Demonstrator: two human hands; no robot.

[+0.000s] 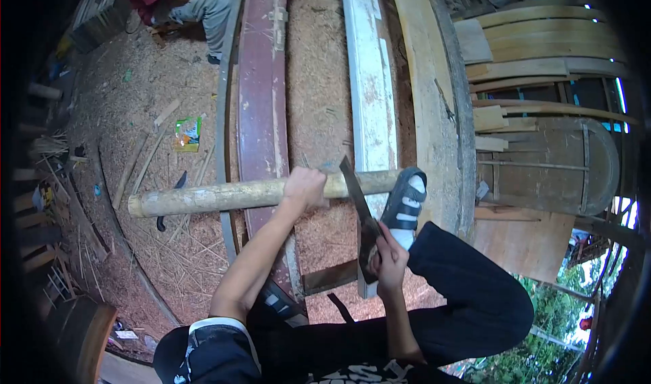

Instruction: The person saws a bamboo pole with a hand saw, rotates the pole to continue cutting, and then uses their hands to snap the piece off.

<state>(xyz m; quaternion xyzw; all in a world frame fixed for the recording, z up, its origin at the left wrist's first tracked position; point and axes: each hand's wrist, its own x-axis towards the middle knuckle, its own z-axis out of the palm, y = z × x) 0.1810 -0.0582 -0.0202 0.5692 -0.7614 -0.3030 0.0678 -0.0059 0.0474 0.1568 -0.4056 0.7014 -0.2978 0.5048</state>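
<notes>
1. The left hand (306, 187) is closed around the bamboo pole (203, 197), near its middle.
2. The right hand (390, 256) grips the handle end of the saw (359, 197), whose blade crosses the pole between the left hand and the sandaled foot (405, 204).
3. The pole lies across the maroon beam (261, 119) and the white beam (371, 106), the foot at its right end.
4. A colorful packet (188, 134) lies on the littered ground (108, 146); another person (196, 7) is at the upper left.
</notes>
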